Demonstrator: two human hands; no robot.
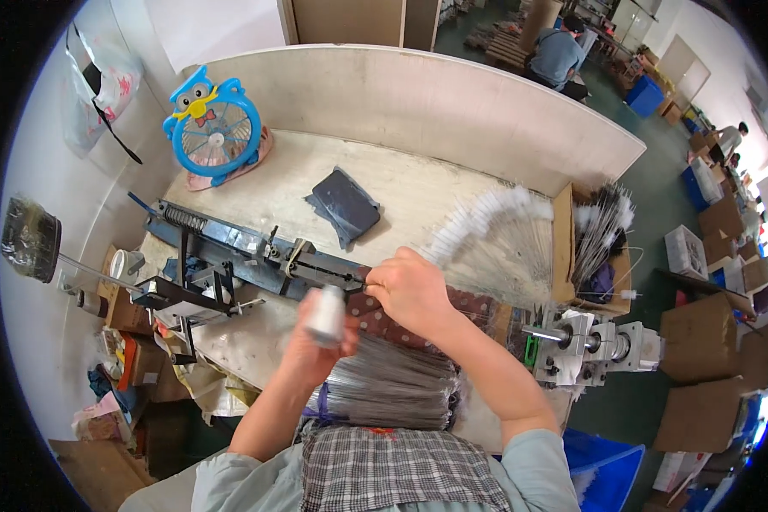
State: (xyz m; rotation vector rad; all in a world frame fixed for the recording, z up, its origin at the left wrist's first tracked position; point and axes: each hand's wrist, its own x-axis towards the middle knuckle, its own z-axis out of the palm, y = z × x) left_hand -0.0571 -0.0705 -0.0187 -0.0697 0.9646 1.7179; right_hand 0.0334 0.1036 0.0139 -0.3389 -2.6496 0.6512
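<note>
- Left hand (311, 346) is closed around a white brush head (326, 314), blurred, near the front edge of the tabletop (418, 192); its wire stem seems to run down under the hand, hard to tell.
- Right hand (411, 292) sits fingers curled and narrow at the right end of the blue metal jig (247, 249), at the tip of its thin rod. Cannot tell whether it pinches a wire or just touches the jig.
- The jig lies diagonally from the left edge toward the tabletop middle, with a spring at its far left end.
- Bundle of bare metal wires (392, 388) lies along the front edge, just below both hands, tied with a purple band at its left end.
- Fan of finished white-tipped brushes (491, 239) spreads toward the right edge, just beyond the right hand.
- More brushes stand in the wooden box (602, 256) off the right edge.
- Small motor unit (589, 341) sits at the front right corner.
- Blue owl-shaped fan (212, 128) is in the back left corner; dark folded pouch (343, 205) mid-tabletop.
- Judgement: the step looks like feeding or seating one brush at the jig end. Next move would need the stem lined up with the rod tip, left hand keeping the head steady, right hand guiding.
</note>
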